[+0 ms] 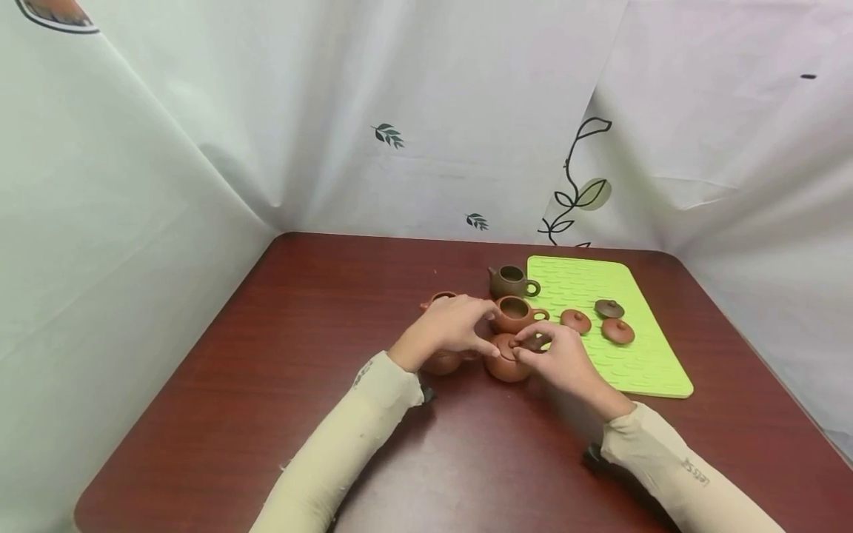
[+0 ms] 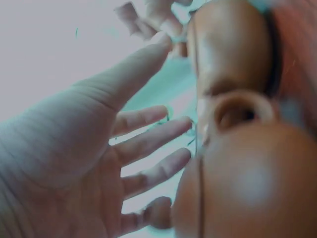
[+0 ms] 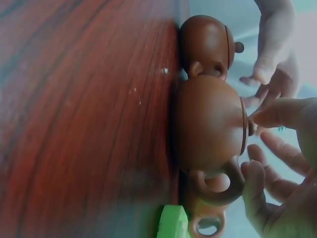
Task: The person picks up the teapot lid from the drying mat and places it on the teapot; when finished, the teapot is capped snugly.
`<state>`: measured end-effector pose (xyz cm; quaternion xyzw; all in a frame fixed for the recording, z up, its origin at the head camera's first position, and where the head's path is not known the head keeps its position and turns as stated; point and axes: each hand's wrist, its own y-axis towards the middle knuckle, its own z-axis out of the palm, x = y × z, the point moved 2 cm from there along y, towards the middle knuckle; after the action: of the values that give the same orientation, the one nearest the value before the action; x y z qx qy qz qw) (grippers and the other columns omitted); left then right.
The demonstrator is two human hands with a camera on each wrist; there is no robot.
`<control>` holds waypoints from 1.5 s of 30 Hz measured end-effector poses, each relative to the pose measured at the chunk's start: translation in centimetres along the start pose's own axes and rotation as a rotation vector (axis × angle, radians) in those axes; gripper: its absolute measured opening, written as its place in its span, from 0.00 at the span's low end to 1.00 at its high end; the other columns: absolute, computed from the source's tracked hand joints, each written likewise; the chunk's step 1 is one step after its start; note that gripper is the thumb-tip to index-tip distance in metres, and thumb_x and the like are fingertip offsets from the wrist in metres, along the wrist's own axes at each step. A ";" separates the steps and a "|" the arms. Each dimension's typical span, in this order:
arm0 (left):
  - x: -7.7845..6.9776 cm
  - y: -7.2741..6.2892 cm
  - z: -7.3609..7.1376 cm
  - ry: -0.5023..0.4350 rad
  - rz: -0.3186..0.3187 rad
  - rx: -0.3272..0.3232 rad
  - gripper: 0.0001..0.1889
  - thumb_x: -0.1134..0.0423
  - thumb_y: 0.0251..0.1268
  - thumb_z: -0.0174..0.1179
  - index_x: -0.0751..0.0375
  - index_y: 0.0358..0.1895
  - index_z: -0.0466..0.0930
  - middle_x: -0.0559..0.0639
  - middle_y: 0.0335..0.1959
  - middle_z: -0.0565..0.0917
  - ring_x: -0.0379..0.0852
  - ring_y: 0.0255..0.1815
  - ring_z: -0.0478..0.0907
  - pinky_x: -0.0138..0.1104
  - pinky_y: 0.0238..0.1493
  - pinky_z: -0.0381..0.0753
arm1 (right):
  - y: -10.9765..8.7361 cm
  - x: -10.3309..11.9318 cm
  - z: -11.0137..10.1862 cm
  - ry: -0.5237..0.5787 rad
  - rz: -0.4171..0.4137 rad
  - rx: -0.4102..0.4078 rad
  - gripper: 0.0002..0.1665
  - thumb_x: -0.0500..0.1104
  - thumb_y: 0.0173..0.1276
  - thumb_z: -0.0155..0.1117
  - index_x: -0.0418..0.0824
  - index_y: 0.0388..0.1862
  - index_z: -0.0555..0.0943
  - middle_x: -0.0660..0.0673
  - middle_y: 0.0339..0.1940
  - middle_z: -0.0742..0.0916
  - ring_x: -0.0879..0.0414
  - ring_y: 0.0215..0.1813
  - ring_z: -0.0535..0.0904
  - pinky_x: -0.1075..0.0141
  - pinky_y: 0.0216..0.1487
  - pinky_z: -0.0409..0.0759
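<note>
A reddish-brown clay teapot (image 1: 508, 370) stands at the front right of a cluster, its lid (image 3: 244, 130) seated on top. My right hand (image 1: 560, 359) pinches the lid's knob (image 3: 252, 127) between thumb and fingertip. My left hand (image 1: 456, 326) hovers just left of it, fingers spread and slightly bent, holding nothing. Below that hand is another clay teapot (image 2: 247, 188), with a lid knob (image 2: 161, 213) showing. Behind stand a lidless orange-brown teapot (image 1: 513, 314) and a lidless dark-brown teapot (image 1: 509, 287). A further teapot (image 1: 440, 296) at the back left is mostly hidden by my left hand.
On the right lies a bright green ridged mat (image 1: 640, 370). Two reddish lids (image 1: 576, 321) and a dark-brown lid (image 1: 609, 309) rest on it. The dark red wooden table (image 1: 266, 385) meets white patterned cloth (image 1: 400, 178) at its back and sides.
</note>
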<state>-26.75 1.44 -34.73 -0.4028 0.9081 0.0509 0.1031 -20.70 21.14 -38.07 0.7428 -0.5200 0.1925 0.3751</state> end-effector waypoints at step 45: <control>10.1 -1.8 0.6 -0.317 -0.222 -0.074 0.33 0.42 0.59 0.69 0.48 0.67 0.74 0.46 0.64 0.78 0.46 0.58 0.76 0.51 0.58 0.73 | 2.1 -5.7 -6.6 -0.146 0.268 -0.043 0.17 0.43 0.65 0.70 0.31 0.47 0.85 0.33 0.49 0.86 0.36 0.53 0.80 0.54 0.47 0.79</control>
<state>-31.95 -6.99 -37.60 -0.4909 0.8280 0.1353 0.2348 -24.14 29.38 -36.90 0.6706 -0.6443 0.1750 0.3232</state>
